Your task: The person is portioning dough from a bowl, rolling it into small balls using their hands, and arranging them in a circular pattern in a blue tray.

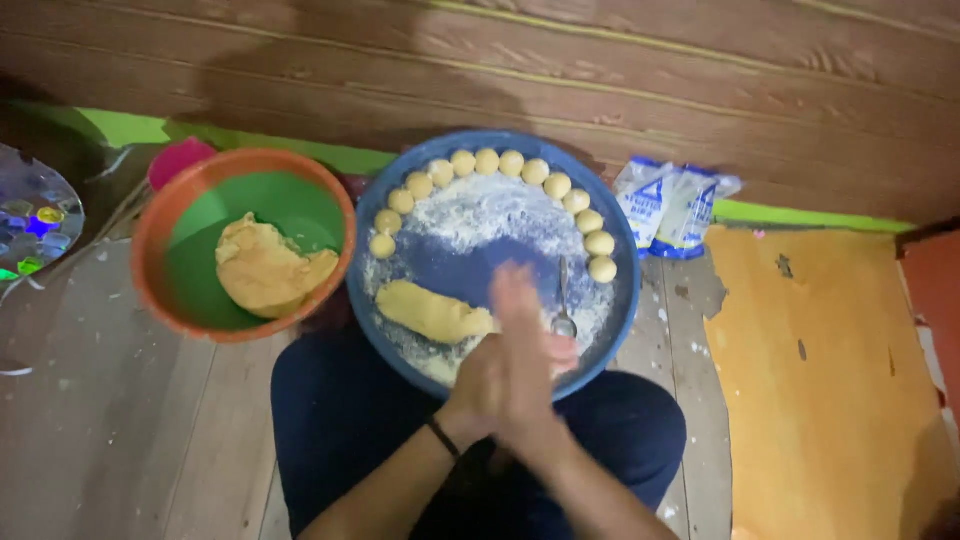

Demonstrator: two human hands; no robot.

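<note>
My two hands are pressed palm to palm over the near edge of a round blue tray that rests on my lap. My right hand lies on top with blurred fingers. My left hand, with a dark band at the wrist, is beneath it. What lies between the palms is hidden. On the floured tray, several small dough balls line the far rim in an arc. A log of yellow dough lies just left of my hands, and a metal spoon lies just right of them.
An orange bowl with a green inside holds a lump of dough to the left of the tray. Two white flour bags lean on the wooden wall. A yellow mat lies to the right, a pink lid and a shiny disc to the left.
</note>
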